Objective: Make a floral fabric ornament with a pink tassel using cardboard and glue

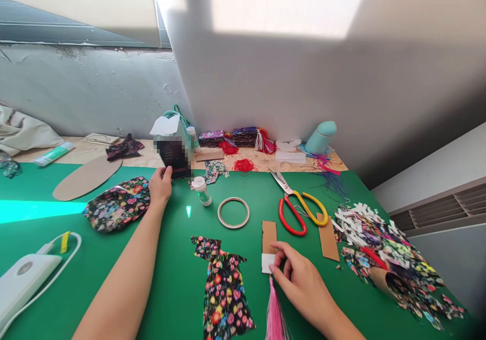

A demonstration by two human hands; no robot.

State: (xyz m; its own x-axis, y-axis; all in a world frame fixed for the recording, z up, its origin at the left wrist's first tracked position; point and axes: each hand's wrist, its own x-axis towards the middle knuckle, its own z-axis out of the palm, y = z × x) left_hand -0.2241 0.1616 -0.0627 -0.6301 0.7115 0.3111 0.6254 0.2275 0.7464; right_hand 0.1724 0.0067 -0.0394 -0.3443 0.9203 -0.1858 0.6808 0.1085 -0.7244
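Note:
My left hand [161, 184] reaches to the back of the table, its fingers closed on the lower edge of a dark, partly blurred flat device [175, 158]. My right hand [290, 268] is at the front, its curled fingers by the white strip [268, 262] on a brown cardboard piece [269, 236]; whether they grip it is unclear. A pink tassel [276, 314] hangs from the strip's lower end. Left of it lies black floral fabric [226, 294]. Behind are a tape roll [246, 213] and a small white-capped glue stick [203, 192].
Scissors [292, 198] with red and yellow handles lie open behind my right hand. Fabric scraps [395, 259] pile at the right. At the left are a floral fabric bundle [119, 204], a cardboard oval [86, 179] and a white device [28, 284] with a cable. A turquoise bottle [321, 137] stands behind.

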